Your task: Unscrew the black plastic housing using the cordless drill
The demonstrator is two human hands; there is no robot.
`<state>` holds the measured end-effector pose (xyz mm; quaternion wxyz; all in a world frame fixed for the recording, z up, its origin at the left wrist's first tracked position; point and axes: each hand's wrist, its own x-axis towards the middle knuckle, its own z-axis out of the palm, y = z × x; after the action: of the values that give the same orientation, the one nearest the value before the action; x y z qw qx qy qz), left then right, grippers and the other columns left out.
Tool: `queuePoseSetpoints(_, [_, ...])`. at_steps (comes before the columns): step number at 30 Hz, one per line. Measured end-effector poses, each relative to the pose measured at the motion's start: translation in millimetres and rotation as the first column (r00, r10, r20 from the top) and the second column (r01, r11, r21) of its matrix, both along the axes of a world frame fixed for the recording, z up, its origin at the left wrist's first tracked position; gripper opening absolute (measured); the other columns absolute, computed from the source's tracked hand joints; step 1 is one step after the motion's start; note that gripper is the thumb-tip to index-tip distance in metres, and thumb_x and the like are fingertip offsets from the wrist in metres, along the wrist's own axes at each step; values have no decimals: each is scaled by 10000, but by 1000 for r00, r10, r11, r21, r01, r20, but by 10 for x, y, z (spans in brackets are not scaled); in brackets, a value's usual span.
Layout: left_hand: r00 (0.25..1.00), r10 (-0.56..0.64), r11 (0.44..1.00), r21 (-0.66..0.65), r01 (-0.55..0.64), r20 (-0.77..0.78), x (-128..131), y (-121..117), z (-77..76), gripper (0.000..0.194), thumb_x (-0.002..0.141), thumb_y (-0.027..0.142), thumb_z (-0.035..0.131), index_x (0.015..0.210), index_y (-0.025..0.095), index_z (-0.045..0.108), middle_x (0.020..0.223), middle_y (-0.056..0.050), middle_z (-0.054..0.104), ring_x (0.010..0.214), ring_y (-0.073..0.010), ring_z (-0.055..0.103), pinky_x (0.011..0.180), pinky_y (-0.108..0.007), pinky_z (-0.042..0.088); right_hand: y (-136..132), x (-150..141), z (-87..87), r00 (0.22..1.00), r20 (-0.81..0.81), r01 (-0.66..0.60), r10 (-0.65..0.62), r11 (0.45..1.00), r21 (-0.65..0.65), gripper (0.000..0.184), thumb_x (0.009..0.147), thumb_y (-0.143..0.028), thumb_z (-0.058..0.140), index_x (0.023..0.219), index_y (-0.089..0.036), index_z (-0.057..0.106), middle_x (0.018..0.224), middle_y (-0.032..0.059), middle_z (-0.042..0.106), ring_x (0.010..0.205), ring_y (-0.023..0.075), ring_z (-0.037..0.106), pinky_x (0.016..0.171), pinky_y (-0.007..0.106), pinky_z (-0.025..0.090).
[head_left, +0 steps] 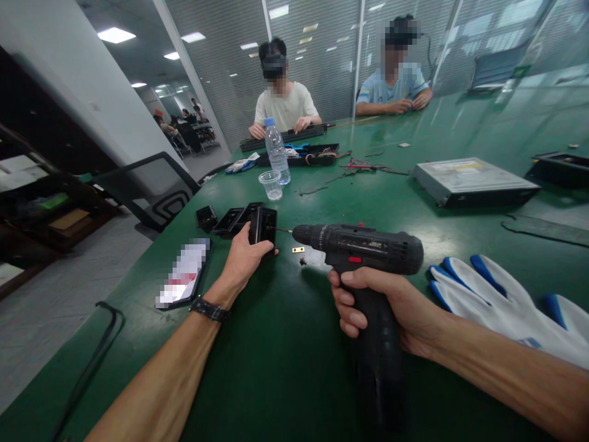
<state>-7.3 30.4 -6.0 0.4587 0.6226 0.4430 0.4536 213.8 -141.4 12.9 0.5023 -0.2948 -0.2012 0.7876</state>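
In the head view my right hand (368,301) is wrapped round the grip of a black cordless drill (368,245). The drill lies level, its thin bit pointing left at a black plastic housing (263,230). My left hand (248,252), with a dark watch on the wrist, grips that housing and keeps it upright on the table. The bit's tip reaches the housing's open side; whether it touches a screw is too small to tell. Just below the bit lie a small brass plate with two holes (299,250) and a tiny dark part (302,262).
Beside my left hand are a phone (184,273) and more black housings (227,221). Farther back stand a plastic cup (271,185) and a water bottle (277,153). White-and-blue gloves (501,301) and a metal drive box (473,179) lie right. Two people sit across the table.
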Motion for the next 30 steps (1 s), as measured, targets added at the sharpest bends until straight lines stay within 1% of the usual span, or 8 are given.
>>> queuePoseSetpoints(7, [1000, -14, 1000, -3, 13, -21, -7, -4, 0, 498, 677, 181, 762, 1159, 142, 646, 908, -20, 645, 762, -168, 675, 705, -311, 624, -15, -2, -8, 1000, -8, -6, 6, 1000, -5, 94, 876, -222, 693, 887, -129, 688, 691, -19, 562, 514, 95, 508, 564, 274, 511])
queuePoseSetpoints(12, [1000, -10, 1000, 5, 10, -25, 8, -19, 19, 508, 664, 170, 759, 1160, 141, 650, 921, -23, 657, 756, -165, 671, 705, -310, 623, -20, -6, -2, 1000, -3, -1, 1, 1000, 1, 98, 874, -226, 700, 876, -128, 688, 688, -21, 561, 509, 92, 507, 559, 270, 513])
queuePoseSetpoints(19, [1000, 9, 1000, -2, -9, -27, 6, -1, 7, 499, 661, 178, 766, 1146, 143, 655, 927, -27, 658, 751, -165, 672, 677, -300, 617, -9, -15, -15, 1000, -13, 4, -4, 1000, -1, 121, 877, -228, 679, 930, -122, 705, 699, -6, 594, 512, 99, 527, 558, 274, 524])
queuePoseSetpoints(23, [1000, -1, 1000, 6, 1, -21, 0, 10, -12, 508, 663, 175, 766, 1158, 149, 655, 923, -19, 650, 759, -165, 670, 691, -308, 626, -3, -16, -15, 1000, -12, 7, -7, 1000, -1, 108, 875, -224, 694, 913, -123, 703, 693, -11, 590, 510, 97, 526, 560, 273, 528])
queuePoseSetpoints(27, [1000, -4, 1000, -6, 4, 2, 13, -5, 1, 502, 655, 163, 762, 1144, 143, 651, 901, -16, 650, 746, -162, 666, 690, -309, 630, -1, -12, -5, 1000, -9, 5, -5, 1000, 5, 103, 865, -226, 718, 879, -125, 700, 676, -19, 576, 508, 94, 526, 557, 268, 527])
queuePoseSetpoints(30, [1000, -5, 1000, 0, 5, -7, 11, 0, 1, 502, 656, 159, 763, 1144, 143, 650, 914, -20, 661, 748, -161, 669, 683, -297, 623, -7, -7, -5, 1000, -18, 3, -3, 1000, 0, 105, 867, -226, 707, 896, -125, 707, 680, -14, 583, 506, 95, 528, 557, 270, 526])
